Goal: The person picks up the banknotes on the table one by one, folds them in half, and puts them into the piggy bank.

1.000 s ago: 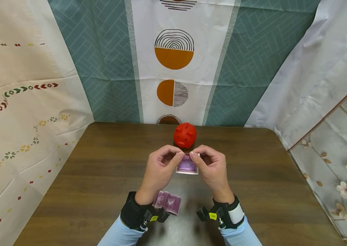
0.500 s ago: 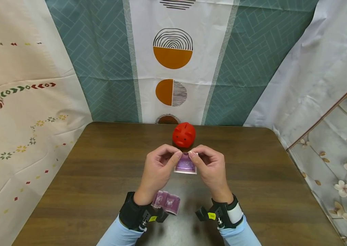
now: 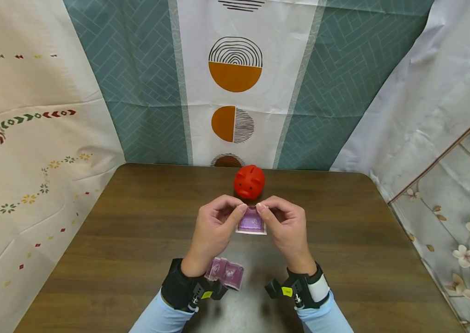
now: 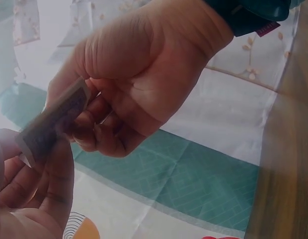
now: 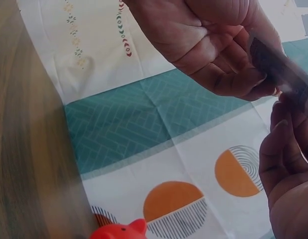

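A small purple banknote (image 3: 251, 222) is stretched between both hands over the middle of the table. The left hand (image 3: 214, 226) pinches its upper left corner between thumb and fingers, and the right hand (image 3: 288, 226) pinches the upper right corner the same way. Both wrist views show the note (image 4: 54, 119) spanning the two hands edge-on. Just beyond the fingertips stands a red piggy bank (image 3: 249, 182) with a slot on its top; the right wrist view catches only its top. Pinkish-purple banknotes (image 3: 230, 275) lie creased on the table beside the left wrist, partly covered by its strap.
The brown wooden table (image 3: 143, 222) reaches back to a teal and white patterned cloth (image 3: 147, 92). Printed cloths (image 3: 22, 162) hang along the left and right sides. Each wrist wears a black strap (image 3: 181, 286) with a small camera.
The hands keep their pinch on the banknote almost unmoved. Only a slight shift of the whole head view shows; the piggy bank and the notes on the table stay put.
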A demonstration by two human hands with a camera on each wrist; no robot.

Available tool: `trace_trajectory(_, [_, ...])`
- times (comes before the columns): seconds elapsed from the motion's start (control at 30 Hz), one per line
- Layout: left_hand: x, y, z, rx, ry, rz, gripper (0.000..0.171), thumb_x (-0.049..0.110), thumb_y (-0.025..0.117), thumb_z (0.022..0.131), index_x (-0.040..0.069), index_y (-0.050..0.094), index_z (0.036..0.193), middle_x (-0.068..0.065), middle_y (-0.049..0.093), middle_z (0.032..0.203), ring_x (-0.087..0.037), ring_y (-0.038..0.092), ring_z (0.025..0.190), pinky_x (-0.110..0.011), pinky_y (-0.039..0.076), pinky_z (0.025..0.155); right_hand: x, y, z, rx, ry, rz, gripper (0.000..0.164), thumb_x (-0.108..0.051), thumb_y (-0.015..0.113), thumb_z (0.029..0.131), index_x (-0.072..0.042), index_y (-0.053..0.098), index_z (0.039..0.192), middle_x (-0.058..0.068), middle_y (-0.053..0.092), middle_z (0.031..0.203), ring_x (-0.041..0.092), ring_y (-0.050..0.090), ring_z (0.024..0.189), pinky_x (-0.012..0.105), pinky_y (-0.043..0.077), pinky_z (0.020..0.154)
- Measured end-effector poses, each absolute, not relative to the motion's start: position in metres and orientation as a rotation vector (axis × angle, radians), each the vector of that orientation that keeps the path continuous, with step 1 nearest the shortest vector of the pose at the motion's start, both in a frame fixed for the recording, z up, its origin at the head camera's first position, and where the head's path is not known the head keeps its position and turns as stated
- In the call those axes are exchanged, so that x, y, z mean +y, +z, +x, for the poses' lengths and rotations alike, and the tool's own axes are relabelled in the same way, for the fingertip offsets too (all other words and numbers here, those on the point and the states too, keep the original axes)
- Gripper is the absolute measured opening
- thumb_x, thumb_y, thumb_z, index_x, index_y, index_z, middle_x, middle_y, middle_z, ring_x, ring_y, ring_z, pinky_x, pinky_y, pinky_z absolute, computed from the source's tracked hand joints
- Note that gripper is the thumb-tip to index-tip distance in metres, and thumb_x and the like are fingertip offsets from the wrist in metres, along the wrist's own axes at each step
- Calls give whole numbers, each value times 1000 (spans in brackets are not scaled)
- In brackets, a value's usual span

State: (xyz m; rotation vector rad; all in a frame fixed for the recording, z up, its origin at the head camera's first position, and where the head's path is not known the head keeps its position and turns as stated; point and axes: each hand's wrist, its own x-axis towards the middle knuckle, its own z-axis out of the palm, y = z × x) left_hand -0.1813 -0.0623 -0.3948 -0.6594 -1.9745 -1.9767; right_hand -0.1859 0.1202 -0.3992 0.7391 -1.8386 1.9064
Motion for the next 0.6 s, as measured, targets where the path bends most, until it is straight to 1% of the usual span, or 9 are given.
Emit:
trace_trajectory(0.17, [-63, -394, -182, -1954, -1974, -661, 10, 5, 69, 96, 3, 72, 106, -16, 72, 98, -15, 61, 79, -22, 58, 72, 121, -399, -187, -1844, 1905, 735, 13, -2, 65, 98, 9, 70, 98, -7, 73, 89, 13, 62, 76, 22, 57, 68])
trace_trajectory(0.3, [-63, -393, -182, -1957, -1978, -653, 10, 5, 70, 96, 3, 72, 106, -15, 72, 98, -15, 61, 78, -22, 58, 72, 121, -399, -187, -1834, 1910, 731, 11, -1, 64, 97, 9, 69, 97, -7, 73, 90, 14, 63, 77, 23, 58, 69])
trace_trajectory(0.6, [-63, -395, -181, -1952, -1963, -673, 10, 4, 69, 96, 3, 73, 105, -15, 73, 96, -15, 60, 76, -22, 57, 68, 122, -398, -185, -1847, 1907, 695, 14, -3, 66, 97, 9, 71, 97, -7, 74, 89, 15, 62, 75, 22, 57, 65])
